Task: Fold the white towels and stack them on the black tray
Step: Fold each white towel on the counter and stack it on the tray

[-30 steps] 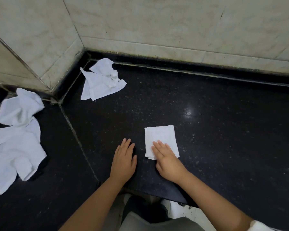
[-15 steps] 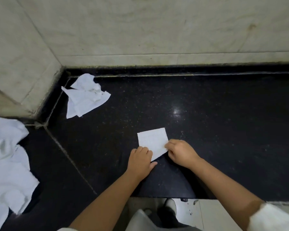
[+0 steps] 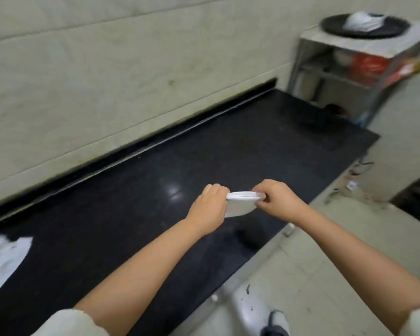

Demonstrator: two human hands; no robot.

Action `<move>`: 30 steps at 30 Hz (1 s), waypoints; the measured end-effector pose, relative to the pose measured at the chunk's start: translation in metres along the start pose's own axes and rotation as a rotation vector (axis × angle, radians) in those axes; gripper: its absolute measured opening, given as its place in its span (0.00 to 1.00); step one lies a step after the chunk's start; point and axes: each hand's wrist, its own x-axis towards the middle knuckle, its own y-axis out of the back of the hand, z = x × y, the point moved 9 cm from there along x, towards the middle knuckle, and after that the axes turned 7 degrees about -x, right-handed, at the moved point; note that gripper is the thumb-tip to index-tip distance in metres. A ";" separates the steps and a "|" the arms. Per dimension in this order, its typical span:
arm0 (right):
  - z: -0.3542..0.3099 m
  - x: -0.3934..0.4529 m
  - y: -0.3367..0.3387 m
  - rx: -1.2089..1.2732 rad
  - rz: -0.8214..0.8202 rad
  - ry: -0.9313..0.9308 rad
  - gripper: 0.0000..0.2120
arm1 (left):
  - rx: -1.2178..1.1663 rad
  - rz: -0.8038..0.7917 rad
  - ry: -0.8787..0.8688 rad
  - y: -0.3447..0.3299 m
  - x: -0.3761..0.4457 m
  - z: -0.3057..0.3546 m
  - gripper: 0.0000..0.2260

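A small folded white towel (image 3: 239, 205) is held up in the air between the two hands, above the black table (image 3: 155, 190). The left hand (image 3: 210, 207) pinches its left end with curled fingers. The right hand (image 3: 278, 198) pinches its right end the same way. The towel is thin and flat, and its folded layers show along the top edge. Far away, a black tray (image 3: 335, 27) sits on top of a metal shelf (image 3: 349, 71), with a pile of white towels (image 3: 363, 21) on it. Another white towel (image 3: 3, 258) lies on the table at the left edge, blurry.
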 end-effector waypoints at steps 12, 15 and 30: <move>0.259 -0.060 0.210 -0.218 0.170 -0.132 0.11 | 0.013 0.034 -0.412 -0.029 0.219 0.266 0.09; 0.322 -0.064 0.253 -0.242 0.178 -0.133 0.04 | -0.007 0.094 -0.405 -0.030 0.266 0.328 0.07; 0.530 0.087 0.419 -0.350 0.201 -0.120 0.13 | 0.272 0.162 -0.226 -0.024 0.557 0.441 0.05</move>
